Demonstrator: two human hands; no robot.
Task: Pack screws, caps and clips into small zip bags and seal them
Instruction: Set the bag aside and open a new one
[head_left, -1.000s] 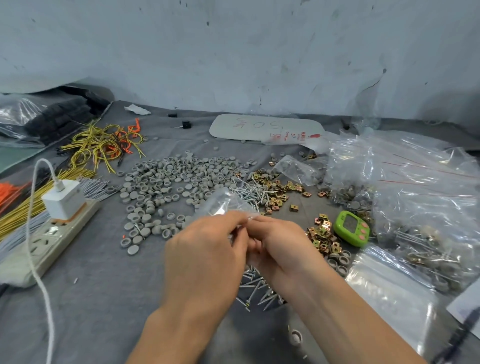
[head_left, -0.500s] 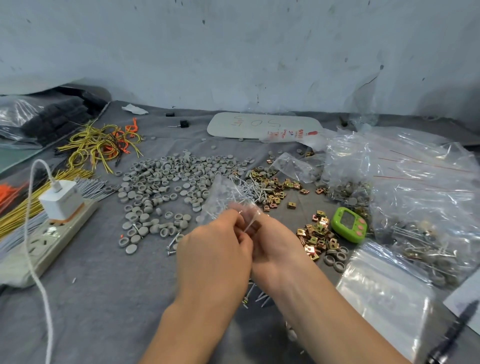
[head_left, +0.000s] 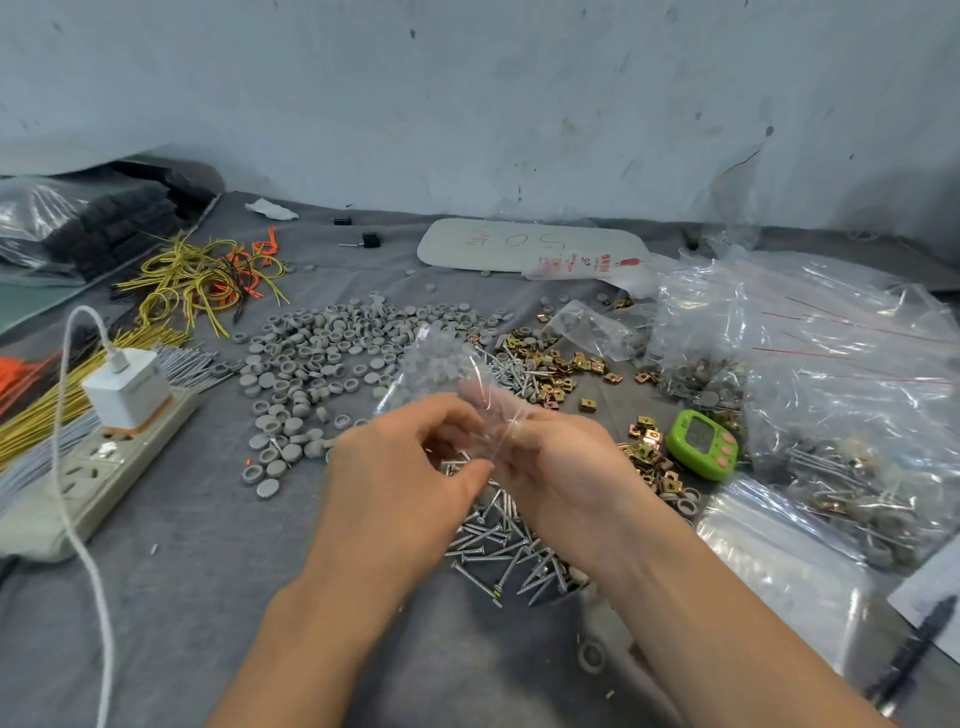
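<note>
Head: L+R fingers (head_left: 451, 411) tight on bag (head_left: 441, 358)

Left grip (head_left: 400, 478), right grip (head_left: 566, 467): two. Held zip bag (head_left: 441, 364): one. Green timer (head_left: 701, 444): one. Power strip (head_left: 88, 483): one. Charger (head_left: 127, 395): one. Caps (head_left: 311, 358), screws (head_left: 493, 540), clips (head_left: 540, 364): uncounted heaps.

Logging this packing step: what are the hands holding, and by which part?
The left hand and right hand both pinch a small clear zip bag by its lower end.
</note>
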